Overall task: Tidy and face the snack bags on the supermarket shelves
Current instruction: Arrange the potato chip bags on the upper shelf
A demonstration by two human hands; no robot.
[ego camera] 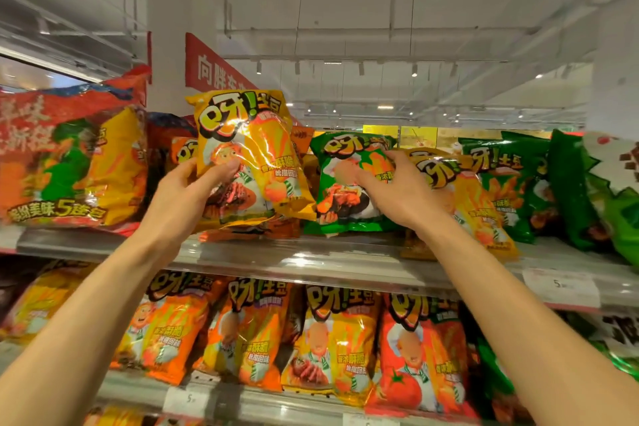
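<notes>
The yellow bag shows orange flame streaks and a white-clad chef. The green bag beside it carries orange lettering. A red sign bears white characters.

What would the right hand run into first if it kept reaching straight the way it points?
Probably the green snack bag: the right hand points up and left, its fingertips already at that bag's front. Whether they touch it is unclear.

Two hands reach up, the left hand and the right hand, before two shelves, the upper shelf and the lower shelf, with two price tags showing a 5, bags too overlapped to count.
</notes>
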